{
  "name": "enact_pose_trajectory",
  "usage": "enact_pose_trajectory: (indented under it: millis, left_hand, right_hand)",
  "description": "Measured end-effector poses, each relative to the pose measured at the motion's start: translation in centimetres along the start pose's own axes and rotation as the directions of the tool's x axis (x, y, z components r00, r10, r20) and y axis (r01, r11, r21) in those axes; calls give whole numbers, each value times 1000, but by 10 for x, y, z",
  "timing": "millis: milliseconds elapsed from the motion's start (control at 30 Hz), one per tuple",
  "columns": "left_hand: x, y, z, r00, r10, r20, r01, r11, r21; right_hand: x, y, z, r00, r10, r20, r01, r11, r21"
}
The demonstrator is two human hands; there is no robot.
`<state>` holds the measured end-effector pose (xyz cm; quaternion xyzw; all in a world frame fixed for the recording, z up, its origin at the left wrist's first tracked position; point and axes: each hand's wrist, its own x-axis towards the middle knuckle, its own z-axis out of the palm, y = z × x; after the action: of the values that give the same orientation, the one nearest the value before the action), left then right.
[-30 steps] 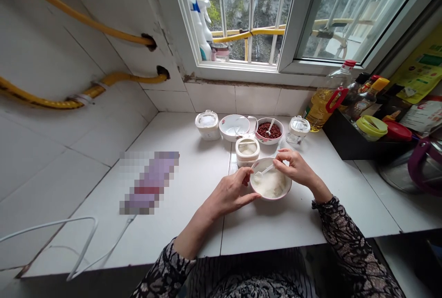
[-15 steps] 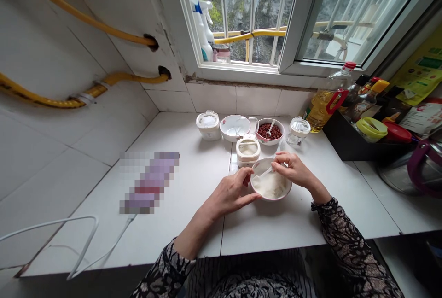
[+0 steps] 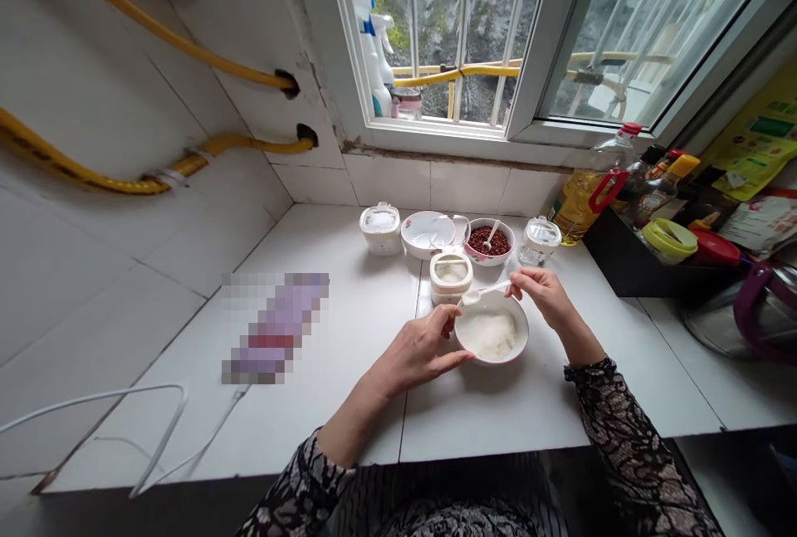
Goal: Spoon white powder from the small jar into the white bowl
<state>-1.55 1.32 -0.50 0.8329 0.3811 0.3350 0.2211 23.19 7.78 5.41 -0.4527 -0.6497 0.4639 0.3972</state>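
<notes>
A bowl (image 3: 525, 344) of white powder (image 3: 491, 333) stands near the middle of the counter. My left hand (image 3: 424, 348) grips its left rim between thumb and fingers. In my right hand (image 3: 540, 295) a small white spoon (image 3: 489, 291) is pinched by its handle, held above the bowl's far rim. Some white powder seems to lie in the spoon. Just behind the bowl sits an open white jar (image 3: 452, 276) with pale contents. Farther back are a bowl of red beans (image 3: 489, 243) with a spoon in it and a white bowl (image 3: 427, 234).
Lidded jars stand at the back left (image 3: 380, 229) and back right (image 3: 540, 241). An oil bottle (image 3: 585, 188) and a black box (image 3: 623, 259) of condiments occupy the right. A blurred purple object (image 3: 280, 325) with a white cable (image 3: 176, 412) lies on the left.
My right hand has lifted the spoon out of the powder and moved slightly right; the spoon is now above the bowl's far rim. My left hand keeps its hold on the bowl.
</notes>
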Motion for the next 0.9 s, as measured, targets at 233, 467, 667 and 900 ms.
enact_pose_trajectory:
  millis: [233, 467, 667, 900]
  left_hand:
    - [0, 1, 0, 1000, 3, -2, -3, 1000, -4]
    - [0, 0, 0, 1000, -15, 8, 15, 1000, 10]
    - [0, 0, 0, 1000, 4, 0, -4, 1000, 3]
    - [-1, -1, -1, 1000, -14, 16, 15, 1000, -7]
  right_hand:
    - [-2, 2, 23, 896, -303, -323, 239, 945, -223]
    - [-6, 1, 30, 728, -681, 83, 491, 433, -756]
    - [-10, -9, 19, 706, -707, -48, 511, 555, -657]
    - [-12, -8, 4, 874, -457, 165, 470, 712, -522]
